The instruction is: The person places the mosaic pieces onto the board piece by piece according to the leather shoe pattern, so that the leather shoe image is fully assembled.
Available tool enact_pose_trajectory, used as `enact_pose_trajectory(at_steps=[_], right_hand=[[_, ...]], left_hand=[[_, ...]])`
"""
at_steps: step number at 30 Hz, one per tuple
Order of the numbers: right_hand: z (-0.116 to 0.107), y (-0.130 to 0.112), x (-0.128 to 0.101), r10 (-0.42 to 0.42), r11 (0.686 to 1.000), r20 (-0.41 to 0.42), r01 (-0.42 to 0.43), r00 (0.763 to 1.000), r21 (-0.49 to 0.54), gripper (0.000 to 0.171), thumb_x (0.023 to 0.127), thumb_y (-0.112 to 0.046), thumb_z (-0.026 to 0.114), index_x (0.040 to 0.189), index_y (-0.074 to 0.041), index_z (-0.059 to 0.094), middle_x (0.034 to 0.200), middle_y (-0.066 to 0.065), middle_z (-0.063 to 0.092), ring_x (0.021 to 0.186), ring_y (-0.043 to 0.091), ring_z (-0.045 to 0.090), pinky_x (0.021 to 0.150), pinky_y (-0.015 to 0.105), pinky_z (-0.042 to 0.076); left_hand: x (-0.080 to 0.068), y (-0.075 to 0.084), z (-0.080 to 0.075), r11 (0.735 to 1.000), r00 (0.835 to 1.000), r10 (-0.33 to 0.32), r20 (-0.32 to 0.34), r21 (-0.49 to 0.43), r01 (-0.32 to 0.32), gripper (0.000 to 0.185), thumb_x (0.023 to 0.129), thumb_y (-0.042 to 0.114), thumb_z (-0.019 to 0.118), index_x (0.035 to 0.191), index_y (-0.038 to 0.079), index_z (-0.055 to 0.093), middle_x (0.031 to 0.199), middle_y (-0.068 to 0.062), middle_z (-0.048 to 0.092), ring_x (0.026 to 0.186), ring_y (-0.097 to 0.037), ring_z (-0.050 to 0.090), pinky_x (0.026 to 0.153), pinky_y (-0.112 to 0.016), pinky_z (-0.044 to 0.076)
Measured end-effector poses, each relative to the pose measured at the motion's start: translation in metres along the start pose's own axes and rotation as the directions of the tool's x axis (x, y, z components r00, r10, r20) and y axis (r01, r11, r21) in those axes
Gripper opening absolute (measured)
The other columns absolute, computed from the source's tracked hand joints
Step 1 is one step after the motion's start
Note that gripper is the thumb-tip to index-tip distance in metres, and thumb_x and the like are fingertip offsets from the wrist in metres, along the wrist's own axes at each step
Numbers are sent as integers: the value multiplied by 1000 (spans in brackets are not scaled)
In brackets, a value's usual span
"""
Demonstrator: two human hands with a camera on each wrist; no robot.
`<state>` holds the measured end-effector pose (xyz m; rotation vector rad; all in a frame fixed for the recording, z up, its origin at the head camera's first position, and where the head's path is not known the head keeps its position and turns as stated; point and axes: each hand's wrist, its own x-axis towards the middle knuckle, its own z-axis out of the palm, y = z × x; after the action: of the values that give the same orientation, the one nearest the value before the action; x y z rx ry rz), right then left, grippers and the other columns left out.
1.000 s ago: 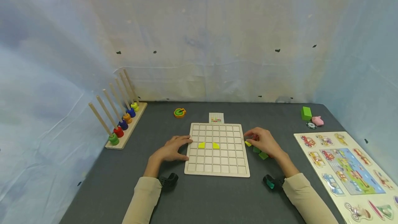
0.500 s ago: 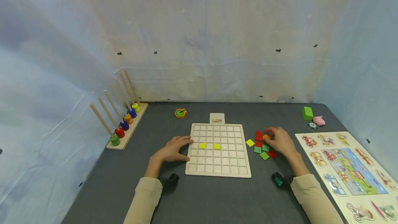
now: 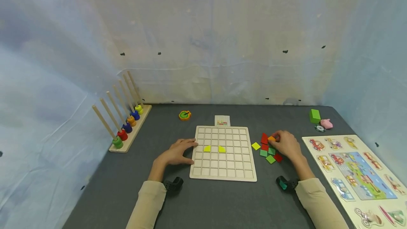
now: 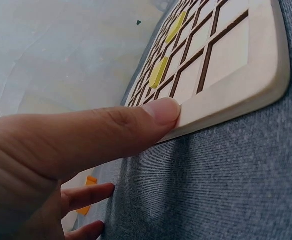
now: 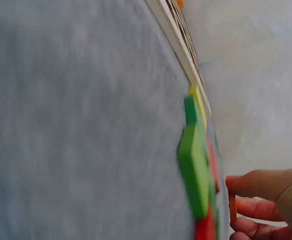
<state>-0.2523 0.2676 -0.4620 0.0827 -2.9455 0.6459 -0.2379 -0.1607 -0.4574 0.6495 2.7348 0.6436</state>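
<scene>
A pale wooden grid board point(image 3: 233, 165) lies flat on the dark table, with two yellow tiles with a curved corner point(image 3: 222, 149) in its cells. My left hand point(image 3: 174, 153) rests at the board's left edge; in the left wrist view its thumb point(image 4: 160, 111) touches the rim, fingers loosely spread. To the right of the board is a small heap of red tiles point(image 3: 264, 138), green tiles point(image 3: 271, 159) and a yellow square tile point(image 3: 255, 146). Over its far right side my right hand point(image 3: 287, 146) pinches an orange tile point(image 3: 271, 139) between thumb and fingers.
A small pattern card point(image 3: 222, 120) touches the board's far edge. Left stands a peg rack point(image 3: 130, 131) with coloured rings. An orange-green toy point(image 3: 184, 115) lies behind. At right are a picture puzzle point(image 3: 306, 158), a green block point(image 3: 314, 116), a pink pig point(image 3: 326, 123) and a chip point(image 3: 319, 128).
My right hand has moved right, away from the yellow square tile beside the board, and now pinches the orange tile. More of the heap shows. The left hand has stayed at the board.
</scene>
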Motion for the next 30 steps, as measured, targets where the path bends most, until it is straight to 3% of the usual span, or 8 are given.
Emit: enact_pose_trajectory(at_steps=[6,13,20,30], right_hand=[[2,-32,-4,-159,982,-36,162,987,98,29,82,-23,71,99,0,67,85,11,58,70,20,55,59,34,46],[17,-74,-7,-353,907,-28,349,935,233,25,81,-19,73,100,-3,68,88,8,60,75,19,56,65,32,46],[38,-114,-8,-461,832,-29,443,887,335,22,79,-14,74,98,-5,70,88,6,62,79,20,58,67,30,48],[71,-160,-17,-554,785,20,514,832,347,26,77,-17,76,99,-7,67,87,3,62,78,17,57,69,29,47]], left_hand=[[-1,0,0,1000,1000,7,-2,0,-7,70,76,35,77,138,19,48,149,-1,33,135,-29,27,103,-55,27],[-1,-2,0,1000,1000,13,-12,-13,-13,70,75,34,77,137,19,49,148,-3,34,135,-30,27,103,-56,26],[-1,-5,0,999,999,26,-31,-42,-27,70,74,35,78,136,18,50,147,-3,35,134,-30,26,104,-57,24],[2,-13,6,995,996,52,-70,-82,-58,75,71,38,80,137,18,49,146,0,38,133,-28,27,103,-56,25]])
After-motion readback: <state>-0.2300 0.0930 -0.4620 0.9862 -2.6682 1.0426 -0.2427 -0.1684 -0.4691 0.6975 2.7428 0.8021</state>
